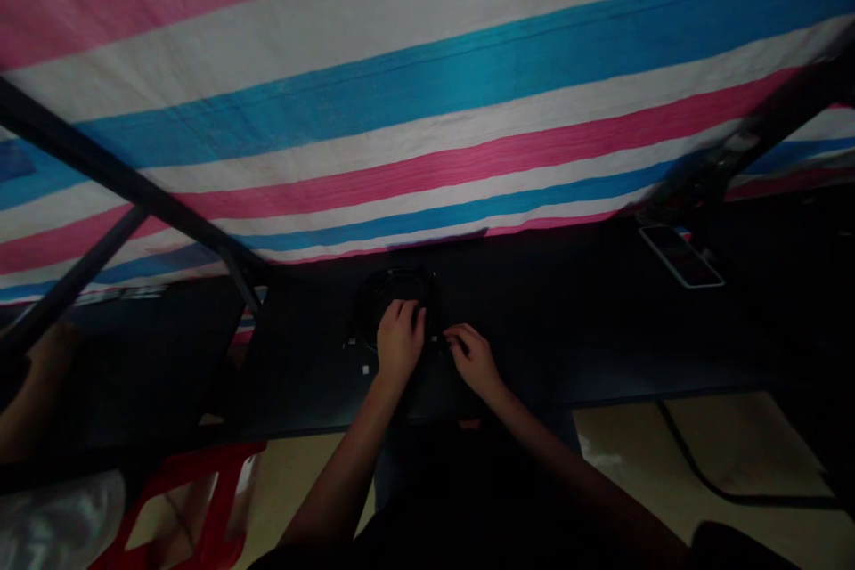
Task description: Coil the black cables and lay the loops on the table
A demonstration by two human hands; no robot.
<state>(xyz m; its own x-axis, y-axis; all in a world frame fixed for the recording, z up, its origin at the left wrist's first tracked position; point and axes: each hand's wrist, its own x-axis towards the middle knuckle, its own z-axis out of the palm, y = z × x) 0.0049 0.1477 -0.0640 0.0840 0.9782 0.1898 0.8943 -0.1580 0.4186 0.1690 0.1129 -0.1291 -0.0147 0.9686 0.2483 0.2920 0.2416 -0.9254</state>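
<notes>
A striped sheet [427,89] in pink, white and blue fills the whole upper part of the head view, hanging as a backdrop from nine o'clock across to three o'clock. Dark frame bars [120,178] cross in front of it at ten o'clock, and another dark bar [768,125] slants down at two o'clock. Below the sheet lies the dark table [567,329], very dimly lit, spanning the middle of the view. Pale floor [701,454] shows beneath its near edge at four o'clock, with a dark cable [695,463] curving over it. A red plastic stool [193,499] stands at seven o'clock, and beside it, at eight o'clock, another person's arm [33,392] rests at the table's left end. A flat rectangular device [681,256] lies on the table at two o'clock, well apart from the hands.

At the centre, a coil of black cable [391,298] lies on the table. The left hand [399,340] rests on the coil's near side, fingers curled over it; how firm its grip is cannot be told in the dark. The right hand [473,359] sits just beside it at the coil's right edge, its fingertips pinched together on what seems a cable end, too small to tell for sure.
</notes>
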